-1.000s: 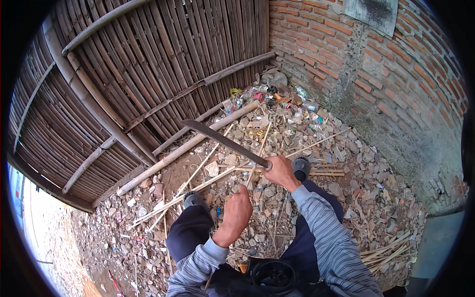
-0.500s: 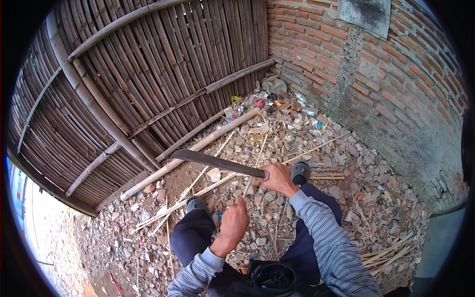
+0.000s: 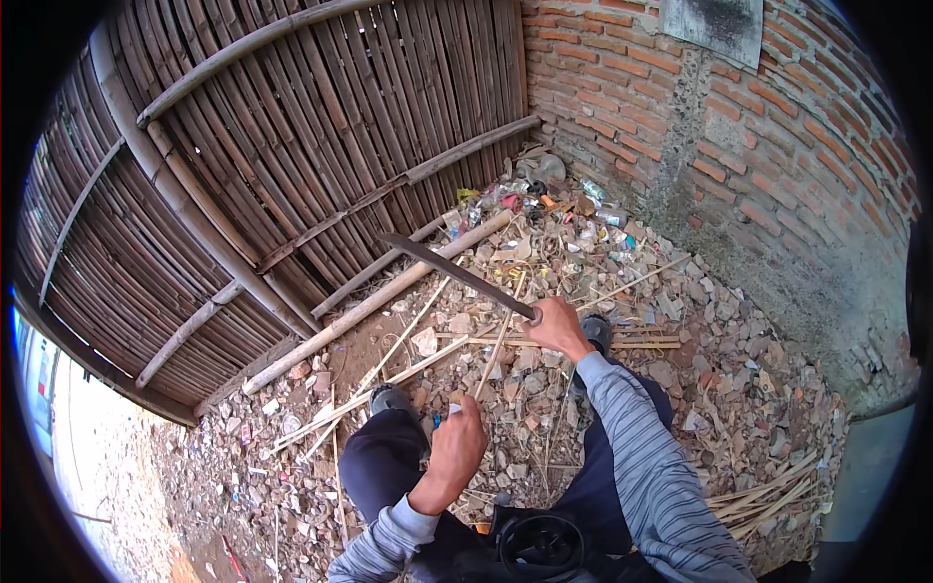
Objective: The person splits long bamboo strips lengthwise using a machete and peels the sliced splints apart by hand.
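My right hand (image 3: 557, 328) is wrapped round the handle of a machete (image 3: 465, 276). Its long dark blade slants up and to the left, over a bamboo pole on the ground. Lower and to the left, my left hand (image 3: 457, 442) is closed on the near end of a thin bamboo strip (image 3: 497, 352). The strip runs away from me and upward, passing just under the blade near the machete's handle. Whether blade and strip touch, I cannot tell.
Split bamboo strips (image 3: 364, 400) lie across the rubble around my shoes, and a bundle of strips (image 3: 773, 500) lies at lower right. A thick bamboo pole (image 3: 311, 352) runs along the bamboo fence (image 3: 321, 126). Litter (image 3: 573, 202) fills the corner by the brick wall (image 3: 768, 146).
The machete has swung so its tip points higher and farther away, and my right hand has risen slightly. My left hand still holds the strip in nearly the same place.
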{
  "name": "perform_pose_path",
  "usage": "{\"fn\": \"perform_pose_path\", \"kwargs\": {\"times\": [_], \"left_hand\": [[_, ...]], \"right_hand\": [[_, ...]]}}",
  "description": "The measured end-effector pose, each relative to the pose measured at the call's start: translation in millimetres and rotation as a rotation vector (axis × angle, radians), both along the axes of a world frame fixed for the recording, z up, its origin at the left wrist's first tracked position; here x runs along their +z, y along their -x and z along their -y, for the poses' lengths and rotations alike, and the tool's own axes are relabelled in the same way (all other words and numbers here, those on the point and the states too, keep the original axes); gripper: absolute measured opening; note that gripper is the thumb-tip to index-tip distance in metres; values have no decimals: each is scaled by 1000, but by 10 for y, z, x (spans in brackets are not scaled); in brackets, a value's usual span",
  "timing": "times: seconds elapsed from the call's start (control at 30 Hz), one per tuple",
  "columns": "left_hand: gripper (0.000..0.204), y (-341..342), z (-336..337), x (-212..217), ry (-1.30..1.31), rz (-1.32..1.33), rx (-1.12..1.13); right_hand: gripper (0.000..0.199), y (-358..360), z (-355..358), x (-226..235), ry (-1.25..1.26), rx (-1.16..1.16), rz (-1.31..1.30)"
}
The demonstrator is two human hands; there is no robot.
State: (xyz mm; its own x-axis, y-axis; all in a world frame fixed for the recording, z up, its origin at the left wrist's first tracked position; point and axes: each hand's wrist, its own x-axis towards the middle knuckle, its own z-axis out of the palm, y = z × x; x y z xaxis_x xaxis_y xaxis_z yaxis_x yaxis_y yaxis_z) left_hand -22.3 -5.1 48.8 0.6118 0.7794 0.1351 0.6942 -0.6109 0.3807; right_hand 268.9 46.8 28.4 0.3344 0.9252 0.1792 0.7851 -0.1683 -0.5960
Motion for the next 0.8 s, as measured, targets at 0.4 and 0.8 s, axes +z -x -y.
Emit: {"fn": "perform_pose_path", "kwargs": {"times": [0.4, 0.8], "left_hand": [[16, 62, 24, 33, -32, -4, 21], [18, 132, 119, 30, 21, 56, 13]], "right_hand": [[22, 394, 169, 32, -46, 132, 75], [23, 133, 83, -53, -107, 17, 101]]}}
